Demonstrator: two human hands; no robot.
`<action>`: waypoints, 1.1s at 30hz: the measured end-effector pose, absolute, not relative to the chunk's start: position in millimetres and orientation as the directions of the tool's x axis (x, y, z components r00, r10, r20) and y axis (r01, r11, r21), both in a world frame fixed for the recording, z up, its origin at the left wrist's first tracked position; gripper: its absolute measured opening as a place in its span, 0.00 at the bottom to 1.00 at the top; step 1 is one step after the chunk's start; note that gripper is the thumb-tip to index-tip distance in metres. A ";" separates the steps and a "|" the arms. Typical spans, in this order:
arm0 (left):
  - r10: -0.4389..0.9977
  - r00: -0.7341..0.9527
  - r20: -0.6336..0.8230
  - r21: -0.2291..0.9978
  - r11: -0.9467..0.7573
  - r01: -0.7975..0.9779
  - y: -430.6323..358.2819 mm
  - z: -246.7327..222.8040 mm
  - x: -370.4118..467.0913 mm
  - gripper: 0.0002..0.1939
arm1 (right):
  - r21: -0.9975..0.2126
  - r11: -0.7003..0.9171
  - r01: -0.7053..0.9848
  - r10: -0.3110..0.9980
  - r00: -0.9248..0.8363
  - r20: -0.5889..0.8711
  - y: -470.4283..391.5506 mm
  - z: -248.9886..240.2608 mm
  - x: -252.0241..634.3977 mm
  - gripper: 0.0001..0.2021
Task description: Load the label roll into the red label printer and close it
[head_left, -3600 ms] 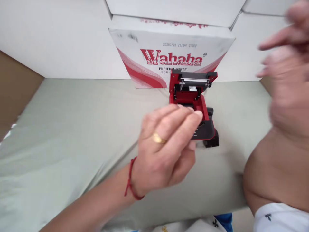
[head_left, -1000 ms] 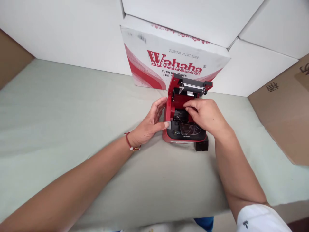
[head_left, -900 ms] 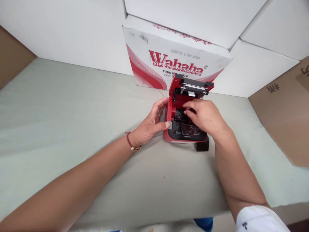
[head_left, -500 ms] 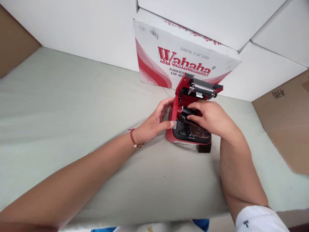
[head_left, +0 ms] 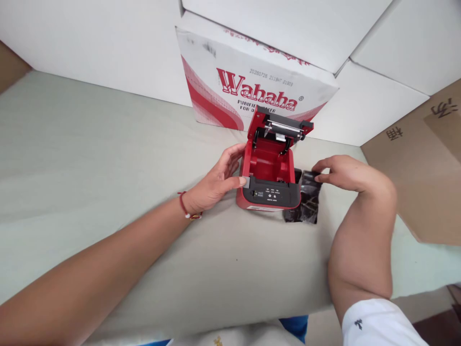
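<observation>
A red and black printer-like device [head_left: 268, 194] stands on the cloth-covered table, its lid [head_left: 283, 126] raised and its red inner bay showing nothing inside. My left hand [head_left: 221, 180] grips the device's left side, thumb on the grey corner piece and fingers around the back. To the right of the device, my right hand [head_left: 340, 172] pinches the upper edge of a glossy black strip [head_left: 310, 199], which hangs down beside the device. Part of a dark object shows between the strip and the device.
Behind the device stands a white and red Wahaha carton [head_left: 259, 62]. White boxes [head_left: 108, 43] line the back. A brown cardboard box [head_left: 425, 178] is at the right, another brown piece [head_left: 12, 67] at the far left. Pale green cloth [head_left: 90, 158] covers the table.
My right hand has come out of the device's bay with the black strip and moved right. The black roll no longer shows inside. My left hand keeps its hold; the view has shifted slightly.
</observation>
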State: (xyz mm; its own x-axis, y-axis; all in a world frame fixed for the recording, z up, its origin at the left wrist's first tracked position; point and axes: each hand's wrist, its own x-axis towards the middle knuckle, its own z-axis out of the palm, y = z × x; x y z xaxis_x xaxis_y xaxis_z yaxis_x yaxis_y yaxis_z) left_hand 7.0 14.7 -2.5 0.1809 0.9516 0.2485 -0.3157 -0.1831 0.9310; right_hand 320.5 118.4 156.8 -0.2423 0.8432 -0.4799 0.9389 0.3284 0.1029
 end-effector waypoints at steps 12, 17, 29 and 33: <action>0.952 0.193 0.238 0.935 -0.170 -0.313 13.3 0.6 7.4 0.44 | 0.052 0.487 0.872 0.767 -0.399 -0.503 122.4 123.9 278.2 0.23; 0.947 0.203 0.248 0.925 -0.169 -0.341 14.4 0.4 8.3 0.44 | -0.194 0.597 0.778 0.625 -0.603 -0.496 101.3 165.7 315.4 0.20; 0.948 0.204 0.246 0.921 -0.163 -0.353 14.8 -2.4 7.0 0.42 | -0.309 0.559 0.769 0.809 -0.588 0.001 54.8 198.9 285.9 0.22; 0.944 0.204 0.258 0.911 -0.168 -0.377 15.0 -2.6 7.8 0.43 | -0.187 0.553 0.812 0.824 -0.566 -0.022 49.0 170.4 241.6 0.20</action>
State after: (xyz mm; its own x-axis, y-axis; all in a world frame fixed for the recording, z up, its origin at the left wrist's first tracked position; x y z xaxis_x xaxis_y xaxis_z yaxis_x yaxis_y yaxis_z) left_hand 7.8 15.0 -2.6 0.2038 0.9443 0.2582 -0.3772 -0.1677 0.9108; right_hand 241.6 49.0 170.4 -0.5659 0.8242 -0.0217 0.8122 0.5528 -0.1865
